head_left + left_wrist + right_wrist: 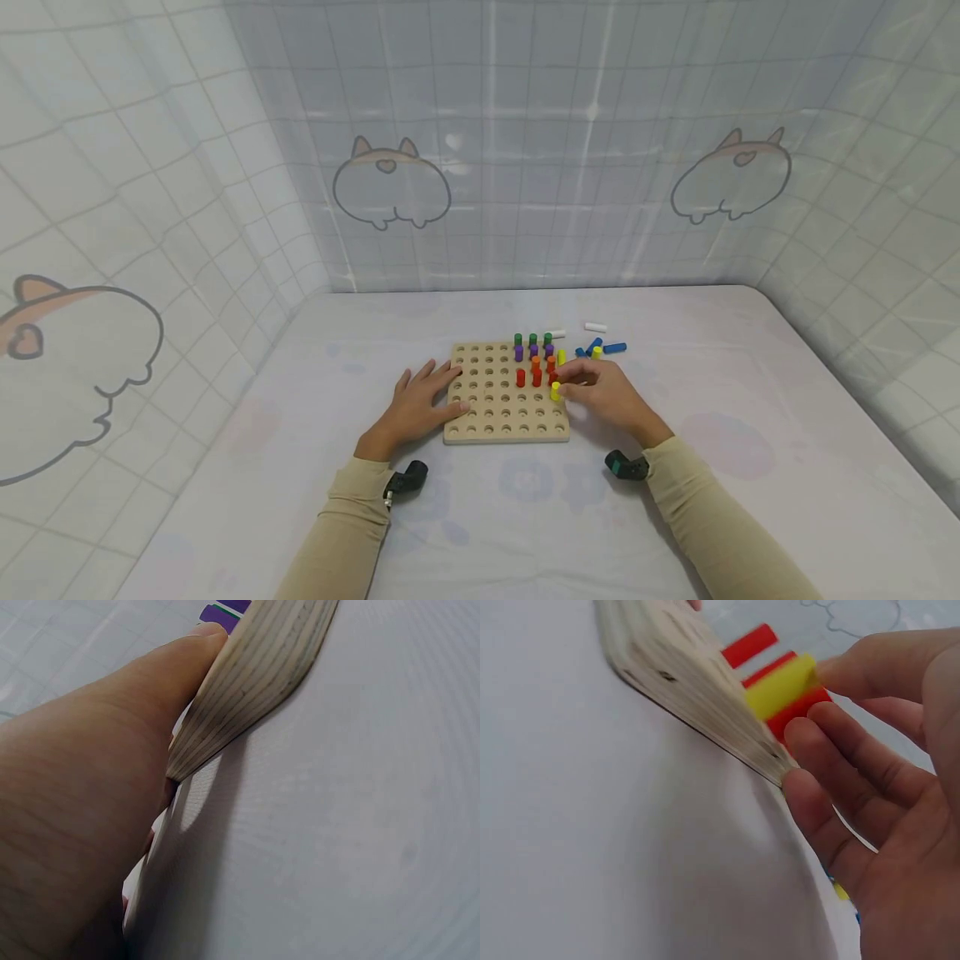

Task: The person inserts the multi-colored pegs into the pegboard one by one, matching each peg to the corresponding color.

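A wooden pegboard [489,414] with rows of round holes lies flat on the table. My left hand [417,408] rests on its left edge with fingers spread and the thumb over the top face; the left wrist view shows that thumb against the board's side. At the board's right edge, my right hand [606,395] pinches an upright yellow peg [780,686] by its upper end, the other fingers lying loosely below. Red pegs [521,378] stand right behind it. Farther back stand orange pegs [536,363], purple pegs [519,353] and green pegs [518,339].
Beyond the right hand lie loose blue pegs [615,347], a white peg [596,327] and a yellow peg [597,352]. Another yellow peg [562,357] shows by the board's right edge. Tiled-pattern curtains [540,167] enclose the table at the back and sides.
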